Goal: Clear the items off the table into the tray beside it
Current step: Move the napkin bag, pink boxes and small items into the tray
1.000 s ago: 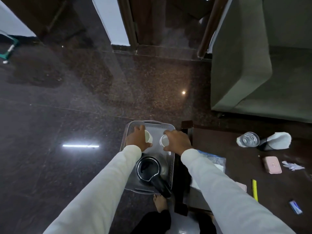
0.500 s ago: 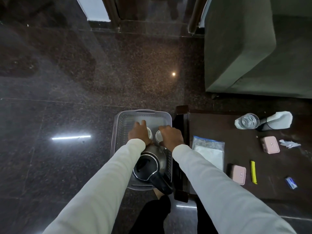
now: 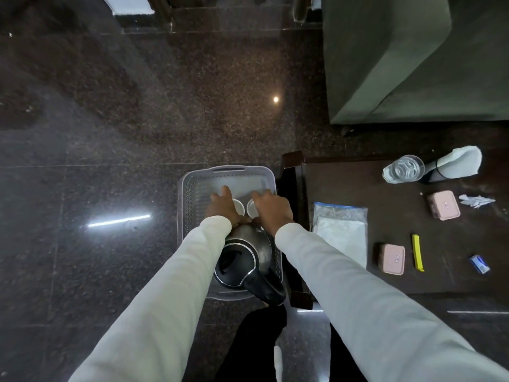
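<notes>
Both hands are down inside the grey perforated tray [image 3: 190,205], which sits on the dark speckled floor [image 3: 110,119] just beside the left edge of the dark wooden worktop [image 3: 385,277]. The left hand [image 3: 222,209] has its fingers curled round a small white cup [image 3: 238,207], and the right hand [image 3: 271,207] grips a second white cup [image 3: 251,208]; the two cups stand side by side, nearly touching, in the middle of the tray. Whether the cups rest on the tray floor cannot be told. Behind the hands, at the near end of the tray, stands a black and steel electric kettle [image 3: 245,260], its handle reaching out over the tray's near right corner. On the worktop, a clear zip bag with white contents [image 3: 341,232] lies along the left edge. Near the far edge lie a clear plastic bottle [image 3: 403,169] and, just beside it, a dark holder wrapped in white paper [image 3: 454,165]. One pink box [image 3: 443,204] sits toward the far right with a crumpled white scrap [image 3: 476,200] just beside it; another pink box [image 3: 391,259] lies nearer, with a yellow strip [image 3: 417,252] beside it and a small blue packet [image 3: 479,263] further right. A grey-green sofa [image 3: 413,64] stands beyond the worktop's far edge.
</notes>
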